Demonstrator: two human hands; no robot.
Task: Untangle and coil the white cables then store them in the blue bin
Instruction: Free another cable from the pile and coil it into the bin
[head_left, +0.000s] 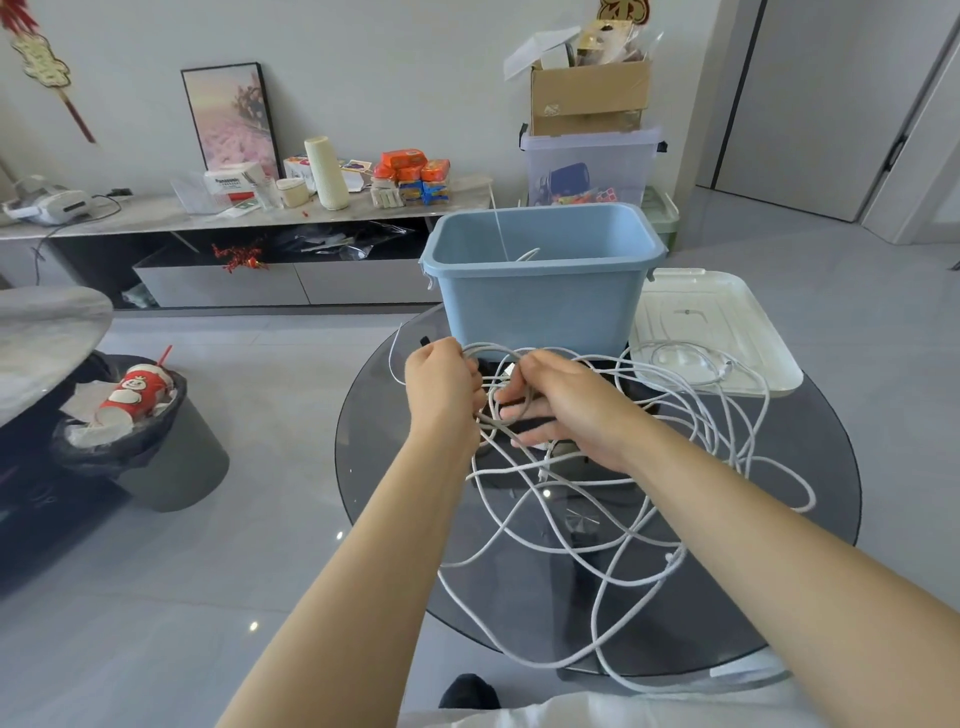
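Both hands grip tangled white cables (613, 499), bin at 12 o'clock.
Left hand (441, 384) and right hand (558, 402) fingers clamped on loops; blue bin (540, 312) contents mostly hidden.

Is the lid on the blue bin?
No, the blue bin stands open; the white lid lies flat on the table beside it.

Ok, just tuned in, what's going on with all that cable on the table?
A person is working on the white cables over a round glass table. The left hand grips a small coil of loops while the right hand holds strands beside it. Most of the cable is loose and tangled across the table. The blue bin stands behind the hands with a bit of white cable inside; its white lid lies beside it.
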